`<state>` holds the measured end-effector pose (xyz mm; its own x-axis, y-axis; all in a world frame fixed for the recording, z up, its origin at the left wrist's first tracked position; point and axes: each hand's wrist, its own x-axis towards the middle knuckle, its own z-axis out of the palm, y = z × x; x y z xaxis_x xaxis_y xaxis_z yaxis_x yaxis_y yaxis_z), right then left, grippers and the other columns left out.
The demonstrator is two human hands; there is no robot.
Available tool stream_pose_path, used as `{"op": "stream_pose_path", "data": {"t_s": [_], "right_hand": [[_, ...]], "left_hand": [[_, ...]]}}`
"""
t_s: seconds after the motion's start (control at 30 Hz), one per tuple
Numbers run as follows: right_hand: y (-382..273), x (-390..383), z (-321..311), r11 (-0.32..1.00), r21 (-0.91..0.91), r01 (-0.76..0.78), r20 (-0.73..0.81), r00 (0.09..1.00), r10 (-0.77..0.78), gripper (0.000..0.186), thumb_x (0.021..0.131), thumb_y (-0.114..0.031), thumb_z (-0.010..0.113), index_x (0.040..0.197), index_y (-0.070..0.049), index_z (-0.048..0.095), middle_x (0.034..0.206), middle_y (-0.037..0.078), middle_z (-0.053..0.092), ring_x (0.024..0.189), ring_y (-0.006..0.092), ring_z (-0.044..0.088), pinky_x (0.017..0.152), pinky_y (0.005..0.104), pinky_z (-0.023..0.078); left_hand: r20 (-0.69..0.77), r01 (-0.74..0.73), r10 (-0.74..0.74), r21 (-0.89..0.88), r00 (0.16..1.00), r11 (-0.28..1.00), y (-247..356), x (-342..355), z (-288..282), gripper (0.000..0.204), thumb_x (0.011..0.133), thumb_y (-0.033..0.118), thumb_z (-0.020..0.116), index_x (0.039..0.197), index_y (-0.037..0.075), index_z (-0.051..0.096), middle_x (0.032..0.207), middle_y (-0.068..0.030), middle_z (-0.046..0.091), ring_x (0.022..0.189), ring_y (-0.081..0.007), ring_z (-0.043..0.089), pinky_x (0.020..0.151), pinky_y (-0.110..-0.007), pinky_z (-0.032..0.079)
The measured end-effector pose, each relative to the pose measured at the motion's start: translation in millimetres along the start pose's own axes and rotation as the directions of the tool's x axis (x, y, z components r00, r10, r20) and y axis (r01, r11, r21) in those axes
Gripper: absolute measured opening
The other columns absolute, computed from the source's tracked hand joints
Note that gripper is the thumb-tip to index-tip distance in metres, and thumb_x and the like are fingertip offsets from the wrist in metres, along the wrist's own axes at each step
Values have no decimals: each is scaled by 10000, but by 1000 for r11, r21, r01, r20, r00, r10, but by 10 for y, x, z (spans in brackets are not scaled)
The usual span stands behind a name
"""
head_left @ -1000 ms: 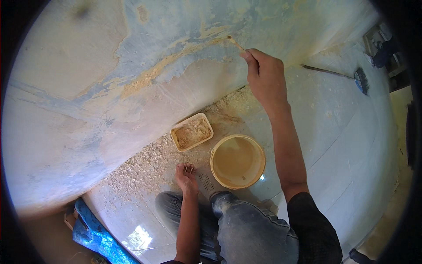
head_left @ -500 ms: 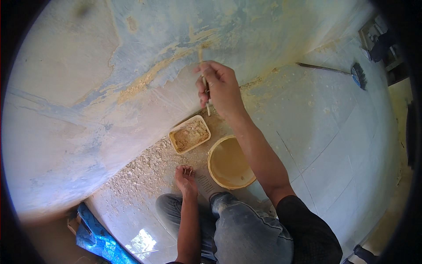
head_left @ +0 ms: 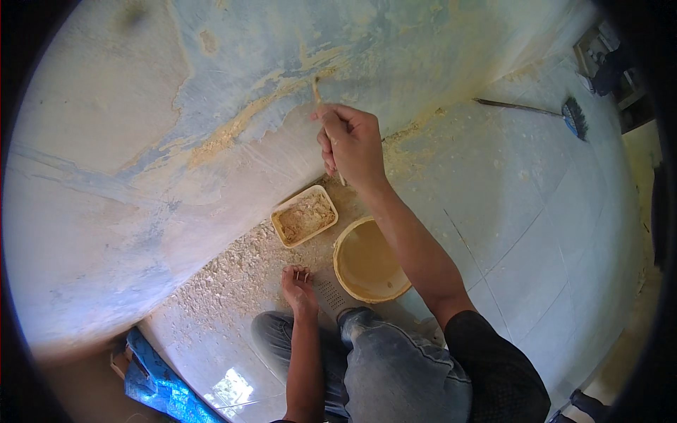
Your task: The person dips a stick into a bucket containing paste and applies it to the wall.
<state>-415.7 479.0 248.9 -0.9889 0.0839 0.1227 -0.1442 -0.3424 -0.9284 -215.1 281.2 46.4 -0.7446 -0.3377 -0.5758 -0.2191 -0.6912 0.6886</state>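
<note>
My right hand (head_left: pixel 355 144) is closed round a thin, pale stick-like tool (head_left: pixel 316 90). Its far tip meets the patchy wall (head_left: pixel 268 116) at the end of a raised tan streak, and its rear end pokes out below my palm. What kind of tip it has is too small to make out. Low by my knee hovers my left hand (head_left: pixel 300 287), fingers loosely curled with small gaps and nothing visible in them. Between my hands, at the foot of the wall, sits a cream rectangular tub (head_left: pixel 285 206) holding crumbly tan material.
A round bucket (head_left: pixel 337 271) of cloudy tan liquid stands beside my foot, partly under my right forearm. Crumbs of debris (head_left: pixel 233 271) cover the tiled floor along the wall. A broom (head_left: pixel 575 118) lies at the far right, and blue sheeting (head_left: pixel 159 384) sits at the lower left.
The tool's tip has shifted slightly left along the wall, and my right wrist has turned a little. My left hand stays in place.
</note>
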Motion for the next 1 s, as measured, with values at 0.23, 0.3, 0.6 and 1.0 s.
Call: {"op": "stream_pose_path", "data": {"t_s": [0.23, 0.3, 0.6, 1.0], "right_hand": [[-47, -48, -79, 992, 66, 104, -98, 990, -97, 217, 989, -120, 502, 899, 38, 621, 491, 8, 471, 354, 60, 407, 322, 255, 329], [-38, -8, -38, 994, 58, 95, -131, 988, -87, 232, 985, -141, 509, 910, 41, 631, 515, 1, 455, 365, 59, 411, 333, 242, 333], [151, 219, -247, 905, -339, 255, -153, 935, -321, 179, 909, -114, 630, 874, 52, 686, 528, 33, 546, 459, 73, 477, 450, 257, 369], [-148, 139, -418, 736, -639, 224, -123, 914, -386, 169, 883, -121, 675, 943, 31, 719, 549, -20, 546, 492, 25, 425, 450, 226, 333]], "left_hand": [[9, 2, -2, 18, 1000, 1000, 15, -11, 26, 123, 943, 252, 543, 874, 154, 516, 845, 10, 538, 812, -162, 527, 756, -312, 423], [12, -5, 5, 17, 1000, 1000, 9, -6, 10, 115, 942, 245, 546, 878, 151, 530, 838, 7, 561, 805, -162, 553, 752, -308, 439], [6, -4, 4, 15, 1000, 1000, 11, -7, 2, 124, 944, 248, 539, 876, 146, 522, 839, 8, 546, 803, -163, 530, 743, -307, 421], [24, -18, 19, -49, 1000, 999, 17, 24, -70, 121, 950, 225, 534, 878, 128, 535, 824, -8, 573, 766, -160, 553, 720, -303, 454]]}}
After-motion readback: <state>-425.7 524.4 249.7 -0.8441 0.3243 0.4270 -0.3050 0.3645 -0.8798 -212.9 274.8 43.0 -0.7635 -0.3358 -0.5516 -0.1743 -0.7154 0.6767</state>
